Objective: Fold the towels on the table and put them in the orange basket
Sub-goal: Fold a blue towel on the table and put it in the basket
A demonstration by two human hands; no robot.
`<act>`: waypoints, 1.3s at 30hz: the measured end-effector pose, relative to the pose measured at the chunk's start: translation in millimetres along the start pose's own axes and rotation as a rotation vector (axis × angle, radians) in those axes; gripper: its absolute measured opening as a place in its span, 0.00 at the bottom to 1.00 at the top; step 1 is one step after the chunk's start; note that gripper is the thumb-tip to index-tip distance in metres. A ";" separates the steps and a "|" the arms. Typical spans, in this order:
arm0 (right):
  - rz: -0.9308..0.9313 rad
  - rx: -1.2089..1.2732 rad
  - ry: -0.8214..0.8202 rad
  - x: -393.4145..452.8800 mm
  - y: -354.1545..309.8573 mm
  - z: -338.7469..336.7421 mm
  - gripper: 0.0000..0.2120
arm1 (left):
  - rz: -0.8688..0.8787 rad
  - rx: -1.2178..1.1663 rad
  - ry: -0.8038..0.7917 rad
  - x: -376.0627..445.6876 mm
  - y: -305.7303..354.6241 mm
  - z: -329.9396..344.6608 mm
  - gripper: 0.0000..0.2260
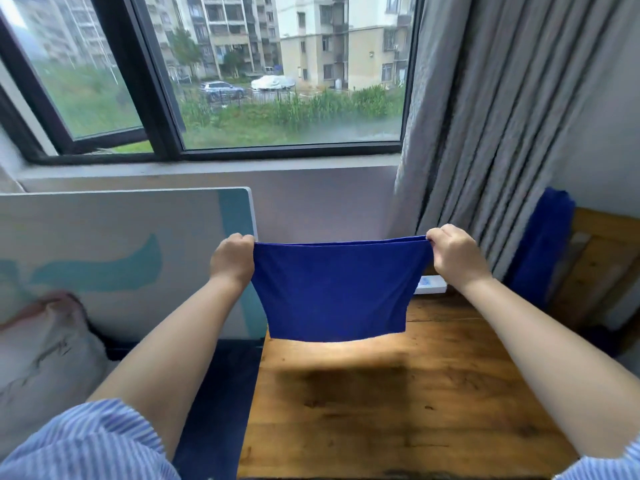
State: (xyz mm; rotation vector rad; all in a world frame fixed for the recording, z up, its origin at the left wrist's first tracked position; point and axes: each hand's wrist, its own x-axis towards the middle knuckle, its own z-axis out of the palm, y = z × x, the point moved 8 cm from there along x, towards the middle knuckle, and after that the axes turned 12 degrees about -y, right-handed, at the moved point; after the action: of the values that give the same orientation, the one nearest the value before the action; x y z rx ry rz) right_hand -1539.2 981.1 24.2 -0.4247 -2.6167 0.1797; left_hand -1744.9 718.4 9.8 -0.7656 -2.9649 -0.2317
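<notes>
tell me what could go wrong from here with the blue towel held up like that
The blue towel hangs in the air, pinched only at its top corners by the left hand and right hand; a slipped corner could undo the fold. Its lower edge hangs over the left edge of the wooden table, so lowered carelessly it may drape off that side. No orange basket is in view.
</notes>
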 end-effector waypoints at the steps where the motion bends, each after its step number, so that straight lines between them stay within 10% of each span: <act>1: 0.007 -0.021 -0.026 -1.6 -1.3 -3.5 0.08 | 0.007 -0.008 0.014 -2.4 0.4 -4.8 0.12; 6: 0.108 -0.147 -0.139 15.0 -10.0 -12.6 0.12 | 0.003 -0.100 0.041 -3.2 19.6 -27.8 0.11; 12: 0.368 0.111 0.244 8.7 14.2 -52.6 0.13 | 0.094 -0.326 0.391 -8.8 31.4 -63.2 0.13; 17: 0.439 0.039 -0.161 1.0 28.5 2.8 0.12 | 0.046 -0.055 0.003 -2.8 47.9 -6.2 0.14; 39: 0.042 -0.119 -0.222 -9.7 20.5 34.5 0.09 | 0.138 0.253 -0.084 -2.8 -15.8 35.0 0.13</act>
State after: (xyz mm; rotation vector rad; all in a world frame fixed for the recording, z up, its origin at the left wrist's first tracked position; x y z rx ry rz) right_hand -1542.2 995.5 -14.4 -0.5278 -2.8477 0.0893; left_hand -1751.2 709.2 -27.1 -0.9598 -2.9205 0.1846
